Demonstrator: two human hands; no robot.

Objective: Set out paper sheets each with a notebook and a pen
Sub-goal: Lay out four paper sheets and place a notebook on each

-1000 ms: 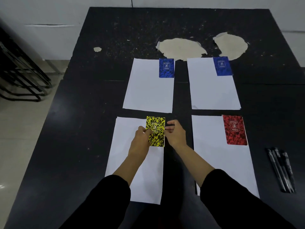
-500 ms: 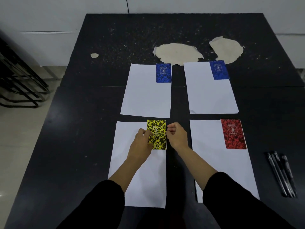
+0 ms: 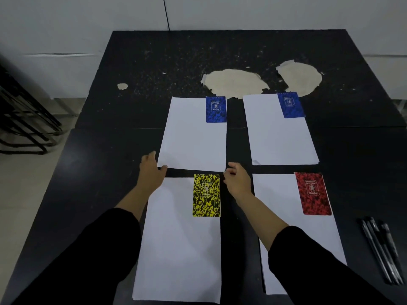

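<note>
Reaching with both hands empty, left hand (image 3: 152, 172) spread, right hand (image 3: 236, 180) seemingly loosely curled, I risk skewing the far-left sheet (image 3: 193, 137) under its blue notebook (image 3: 216, 109).

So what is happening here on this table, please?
A person is laying out four paper sheets on a black table, each with a small notebook on its top right corner: two blue notebooks at the back, a yellow notebook and a red notebook in front. The left hand and the right hand are at the near corners of the back left sheet, holding nothing. The pens lie in a bunch at the right edge, not yet set out.
</note>
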